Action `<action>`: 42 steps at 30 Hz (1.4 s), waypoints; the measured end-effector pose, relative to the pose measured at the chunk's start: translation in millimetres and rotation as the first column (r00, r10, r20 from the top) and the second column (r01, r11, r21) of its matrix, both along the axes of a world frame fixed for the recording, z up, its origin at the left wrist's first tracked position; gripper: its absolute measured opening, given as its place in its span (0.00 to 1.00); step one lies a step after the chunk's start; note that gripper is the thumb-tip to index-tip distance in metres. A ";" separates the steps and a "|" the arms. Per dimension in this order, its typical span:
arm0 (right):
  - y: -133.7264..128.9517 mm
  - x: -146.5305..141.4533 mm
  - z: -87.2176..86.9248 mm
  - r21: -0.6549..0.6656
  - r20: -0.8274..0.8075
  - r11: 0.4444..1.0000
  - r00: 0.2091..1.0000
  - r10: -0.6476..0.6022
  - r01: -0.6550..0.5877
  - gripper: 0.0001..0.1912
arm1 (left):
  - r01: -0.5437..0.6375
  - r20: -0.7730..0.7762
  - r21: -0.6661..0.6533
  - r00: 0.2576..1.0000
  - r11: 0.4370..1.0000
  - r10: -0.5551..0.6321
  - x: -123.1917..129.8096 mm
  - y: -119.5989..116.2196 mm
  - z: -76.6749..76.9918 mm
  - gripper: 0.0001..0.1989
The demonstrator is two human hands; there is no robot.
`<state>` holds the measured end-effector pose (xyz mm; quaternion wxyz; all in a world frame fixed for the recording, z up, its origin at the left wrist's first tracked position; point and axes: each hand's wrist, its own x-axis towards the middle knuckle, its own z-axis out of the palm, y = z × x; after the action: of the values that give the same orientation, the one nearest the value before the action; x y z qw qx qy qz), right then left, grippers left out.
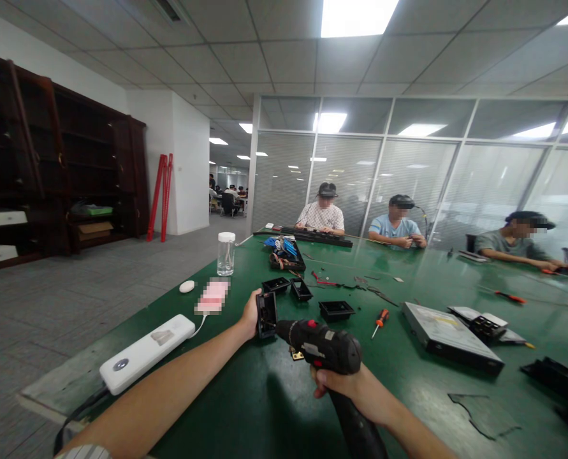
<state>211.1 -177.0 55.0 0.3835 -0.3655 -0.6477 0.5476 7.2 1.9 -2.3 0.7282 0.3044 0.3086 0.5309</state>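
Note:
My right hand [338, 382] is wrapped round the grip of a black cordless drill [319, 344] with red buttons. The drill points left, its chuck at a black plastic housing [266, 315]. My left hand [251, 315] holds that housing on edge, its hollow side turned toward the drill. Whether the bit touches the housing cannot be made out. Under the drill lies a small brass-coloured part [296, 354]. Similar black housings [301, 290] lie just beyond, and another black housing [336, 310] sits to the right.
A white power bank [147, 354], a clear jar [225, 255] and a blurred phone [211, 296] stand left. An orange screwdriver [380, 322] and a silver disc drive [451, 335] lie right. A tray of blue wires [286, 253] is further back. Three people sit across the green table [207, 408].

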 end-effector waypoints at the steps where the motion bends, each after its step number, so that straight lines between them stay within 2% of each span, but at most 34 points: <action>1: 0.2 0.0 -0.7 -0.003 -0.003 1.000 1.000 -0.004 0.004 0.18 | -0.007 0.002 0.011 1.000 1.000 0.007 0.2 -0.1 -0.2 0.20; 6: 0.4 -0.8 -1.6 0.009 -0.018 1.000 1.000 -0.001 0.001 0.18 | -0.037 0.006 0.017 0.999 0.999 0.037 0.9 -0.7 -0.9 0.19; 14: -1.7 -2.3 2.5 0.008 -0.014 1.000 1.000 0.008 -0.008 0.16 | -0.031 -0.007 0.000 1.000 1.000 0.031 0.9 -2.1 2.2 0.19; 25: -0.4 -1.3 -0.6 -0.001 -0.018 1.000 1.000 0.004 -0.004 0.14 | -0.010 -0.007 -0.037 1.000 0.999 0.010 1.2 -3.1 4.6 0.20; 42: -0.5 -1.8 1.3 -0.016 -0.054 1.000 0.998 0.026 -0.027 0.17 | 0.002 -0.032 0.023 0.999 1.000 -0.002 0.1 -0.9 1.2 0.20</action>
<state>209.3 -177.5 56.3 0.3904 -0.3453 -0.6373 0.5676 7.3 1.0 -1.1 0.7201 0.3216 0.3139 0.5287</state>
